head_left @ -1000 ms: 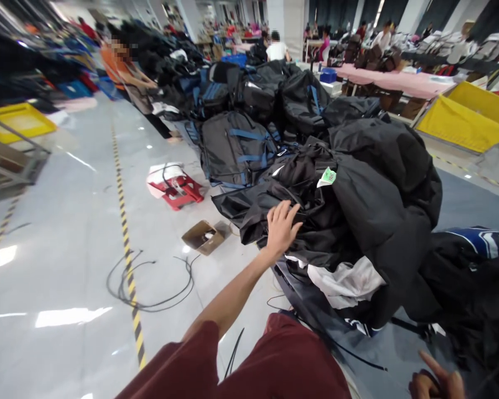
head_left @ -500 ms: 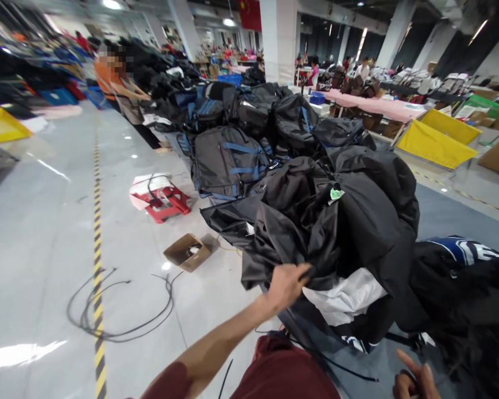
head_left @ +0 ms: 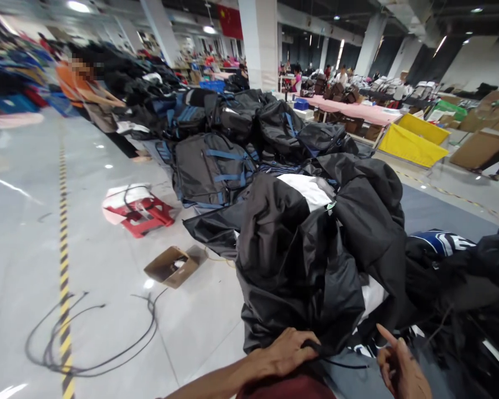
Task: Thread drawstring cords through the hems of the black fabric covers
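My left hand (head_left: 286, 352) is closed on the lower edge of a black fabric bag piece (head_left: 293, 271), which hangs up in front of me off a heap of black fabric (head_left: 366, 221). A white lining patch (head_left: 310, 188) shows at its top. My right hand (head_left: 401, 368) sits at the bottom edge, one finger pointing up and the others curled; I cannot make out anything in it. My knee in dark red cloth (head_left: 291, 387) lies between the hands.
Finished black bags with blue straps (head_left: 210, 169) are stacked behind the heap. On the shiny floor lie a small cardboard box (head_left: 171, 267), a red stool (head_left: 139, 213), loose black cable (head_left: 87, 343) and a yellow-black stripe (head_left: 64, 260). A person in orange (head_left: 81, 88) bends at far left. Yellow bins (head_left: 413, 141) stand right.
My left hand went from lying open on the black heap to gripping a black piece and pulling it toward me. The view tilted up; my right hand rose slightly.
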Tool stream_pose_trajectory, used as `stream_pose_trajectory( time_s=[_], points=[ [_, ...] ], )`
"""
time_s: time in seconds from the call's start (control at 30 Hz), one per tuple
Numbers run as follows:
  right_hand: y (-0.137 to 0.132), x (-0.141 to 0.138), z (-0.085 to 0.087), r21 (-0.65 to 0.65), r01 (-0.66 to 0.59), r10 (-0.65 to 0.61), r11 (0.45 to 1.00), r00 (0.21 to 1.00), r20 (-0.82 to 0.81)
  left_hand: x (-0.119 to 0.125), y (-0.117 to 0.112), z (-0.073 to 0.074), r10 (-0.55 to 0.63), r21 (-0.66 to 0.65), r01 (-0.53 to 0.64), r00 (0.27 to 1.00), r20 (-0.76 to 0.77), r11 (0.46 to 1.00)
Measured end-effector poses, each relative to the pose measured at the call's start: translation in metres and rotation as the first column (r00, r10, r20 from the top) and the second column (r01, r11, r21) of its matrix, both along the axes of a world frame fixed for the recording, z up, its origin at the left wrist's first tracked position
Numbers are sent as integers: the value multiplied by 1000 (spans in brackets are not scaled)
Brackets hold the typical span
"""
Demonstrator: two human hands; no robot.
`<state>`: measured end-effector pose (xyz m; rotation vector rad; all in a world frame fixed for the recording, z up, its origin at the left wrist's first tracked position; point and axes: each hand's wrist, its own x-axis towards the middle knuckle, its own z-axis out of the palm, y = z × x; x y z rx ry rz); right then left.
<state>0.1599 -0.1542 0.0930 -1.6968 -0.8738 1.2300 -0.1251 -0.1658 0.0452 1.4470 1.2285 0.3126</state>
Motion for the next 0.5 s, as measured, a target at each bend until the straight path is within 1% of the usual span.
stream_pose_trajectory(
  time_s=[0.1, 0.17, 0.23, 0.27, 0.33, 0.4, 0.43, 0.5],
  points=[
    [7, -7, -5, -2, -37, 37, 999, 982, 183, -5, -3, 2, 26, -17, -25, 999, 21, 1000],
    [17, -15, -12, 16, -125, 118, 992, 967, 226, -4, -6, 0, 39, -18, -38, 998, 56, 999],
    [30, -26, -22, 10, -223, 215, 975, 950, 228, -2, -11, -6, 16, -8, -15, 998, 68, 1000],
    [37, -33, -28, 2, -268, 260, 963, 935, 240, 1, -14, -11, -7, 4, 7, 999, 49, 1000],
    [52, -48, -41, 19, -333, 309, 943, 894, 323, 5, -19, -19, -56, 30, 57, 998, -21, 998],
    [63, -61, -54, 82, -371, 297, 925, 840, 455, 7, -23, -23, -90, 59, 95, 993, -77, 994],
    [68, -66, -61, 113, -369, 261, 922, 812, 522, 7, -24, -22, -106, 67, 112, 991, -86, 992],
    [75, -68, -74, 160, -309, 144, 937, 764, 629, 3, -25, -15, -142, 82, 148, 987, -76, 986]
  ],
)
